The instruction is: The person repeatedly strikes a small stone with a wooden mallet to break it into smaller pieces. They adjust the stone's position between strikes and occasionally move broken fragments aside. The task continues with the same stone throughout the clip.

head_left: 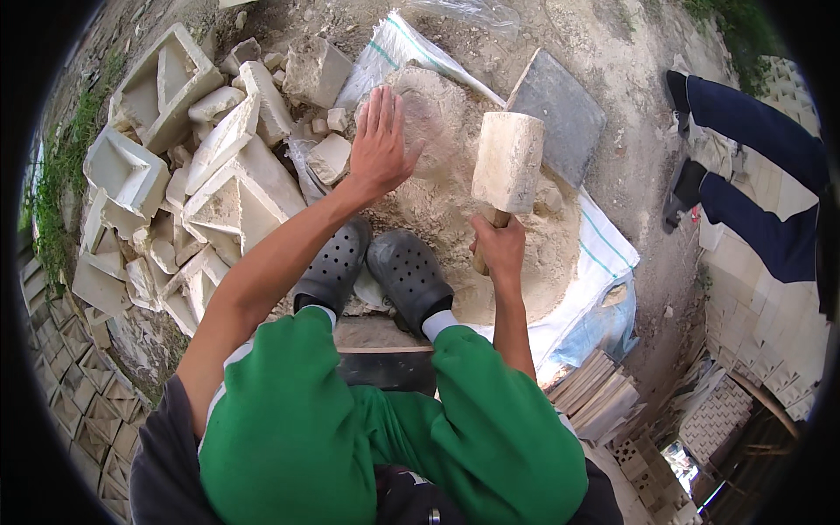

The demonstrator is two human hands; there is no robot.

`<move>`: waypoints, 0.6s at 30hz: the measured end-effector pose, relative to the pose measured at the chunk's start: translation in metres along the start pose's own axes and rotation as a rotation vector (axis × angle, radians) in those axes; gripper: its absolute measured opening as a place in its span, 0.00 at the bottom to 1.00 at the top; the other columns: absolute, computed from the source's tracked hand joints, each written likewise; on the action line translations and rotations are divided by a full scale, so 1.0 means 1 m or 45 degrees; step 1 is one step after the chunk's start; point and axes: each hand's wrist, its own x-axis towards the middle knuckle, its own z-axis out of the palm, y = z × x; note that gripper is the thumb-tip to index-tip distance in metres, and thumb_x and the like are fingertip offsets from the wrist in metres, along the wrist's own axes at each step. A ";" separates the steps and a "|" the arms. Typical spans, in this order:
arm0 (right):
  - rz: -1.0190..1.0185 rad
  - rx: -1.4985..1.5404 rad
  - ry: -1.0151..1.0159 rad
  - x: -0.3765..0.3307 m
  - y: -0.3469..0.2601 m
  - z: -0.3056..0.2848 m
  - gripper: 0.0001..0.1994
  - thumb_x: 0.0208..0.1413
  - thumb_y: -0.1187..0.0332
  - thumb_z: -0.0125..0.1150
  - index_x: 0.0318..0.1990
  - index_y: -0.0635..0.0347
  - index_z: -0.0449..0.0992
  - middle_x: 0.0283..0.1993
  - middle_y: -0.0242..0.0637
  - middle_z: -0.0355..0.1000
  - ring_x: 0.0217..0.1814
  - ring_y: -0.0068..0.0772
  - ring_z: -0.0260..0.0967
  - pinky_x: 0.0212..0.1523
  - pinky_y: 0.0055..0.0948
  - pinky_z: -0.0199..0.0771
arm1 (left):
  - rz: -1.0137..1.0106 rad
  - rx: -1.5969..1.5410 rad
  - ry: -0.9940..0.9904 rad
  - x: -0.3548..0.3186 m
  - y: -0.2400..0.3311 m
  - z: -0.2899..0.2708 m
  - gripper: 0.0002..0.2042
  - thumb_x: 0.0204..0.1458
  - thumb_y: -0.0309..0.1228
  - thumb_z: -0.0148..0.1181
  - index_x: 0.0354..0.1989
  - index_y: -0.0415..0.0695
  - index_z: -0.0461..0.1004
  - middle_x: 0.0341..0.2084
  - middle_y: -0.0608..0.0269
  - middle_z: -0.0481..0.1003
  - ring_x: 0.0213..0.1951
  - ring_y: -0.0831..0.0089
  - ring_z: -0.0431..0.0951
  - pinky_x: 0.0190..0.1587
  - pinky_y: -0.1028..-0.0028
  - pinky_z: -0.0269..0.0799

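Note:
My right hand (pixel 500 247) is closed round the short wooden handle of a mallet (pixel 508 164), whose thick pale cylindrical head is raised over the powder. Stretched flat, with its fingers pointing away from me, my left hand (pixel 381 150) is beside a rounded, dust-covered lump (pixel 433 118); whether it touches the lump I cannot tell. Beige powder (pixel 525 271) and crumbs are spread on a white woven sack (pixel 608 236) with green stripes. A flat grey slab (pixel 558 114) lies behind the mallet head, at the far right of the powder.
Broken pale moulded pieces (pixel 236 192) form a heap on the left. Grey clogs (pixel 407 271) are on my feet, close to the powder. Another person's legs in dark trousers (pixel 757 122) are at the right. Stacked pale strips (pixel 595 389) lie near my right knee.

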 end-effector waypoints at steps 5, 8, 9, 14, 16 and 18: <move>0.021 0.071 0.022 0.000 0.002 -0.009 0.22 0.47 0.59 0.68 0.37 0.74 0.78 0.22 0.46 0.78 0.22 0.38 0.80 0.30 0.36 0.80 | 0.321 -0.239 -0.448 -0.027 0.031 0.002 0.38 0.62 0.46 0.55 0.72 0.28 0.54 0.74 0.34 0.49 0.77 0.43 0.44 0.77 0.53 0.41; 0.038 0.105 0.032 0.004 0.006 -0.014 0.20 0.47 0.60 0.67 0.37 0.73 0.77 0.23 0.45 0.78 0.21 0.37 0.80 0.29 0.35 0.79 | 0.360 -0.505 -0.575 -0.029 0.049 0.004 0.39 0.63 0.46 0.56 0.73 0.28 0.52 0.75 0.32 0.46 0.77 0.39 0.42 0.77 0.52 0.40; 0.073 0.146 0.045 0.003 0.008 -0.016 0.20 0.47 0.60 0.67 0.37 0.73 0.77 0.23 0.45 0.78 0.21 0.37 0.79 0.29 0.35 0.79 | 0.281 -0.376 -0.418 -0.024 0.049 0.006 0.40 0.63 0.47 0.56 0.73 0.28 0.52 0.75 0.32 0.46 0.77 0.39 0.42 0.77 0.52 0.39; 0.167 0.287 0.086 -0.006 0.008 -0.019 0.19 0.47 0.62 0.67 0.37 0.73 0.77 0.25 0.45 0.78 0.20 0.36 0.79 0.27 0.34 0.79 | -0.057 0.146 0.030 0.000 0.021 0.014 0.42 0.63 0.51 0.54 0.73 0.27 0.52 0.75 0.31 0.45 0.77 0.40 0.41 0.77 0.50 0.39; 0.175 0.296 0.066 -0.007 0.012 -0.018 0.20 0.46 0.61 0.67 0.38 0.73 0.77 0.25 0.45 0.78 0.20 0.36 0.79 0.27 0.34 0.79 | 0.044 0.124 -0.236 -0.015 0.032 0.009 0.42 0.63 0.52 0.53 0.73 0.27 0.52 0.75 0.30 0.44 0.77 0.39 0.41 0.77 0.50 0.39; 0.168 0.288 0.048 -0.005 0.016 -0.016 0.20 0.46 0.61 0.67 0.39 0.74 0.77 0.26 0.46 0.79 0.21 0.36 0.79 0.27 0.34 0.79 | 0.197 -0.071 -0.455 -0.029 0.056 -0.001 0.41 0.63 0.51 0.54 0.72 0.27 0.52 0.74 0.29 0.46 0.76 0.37 0.44 0.76 0.49 0.43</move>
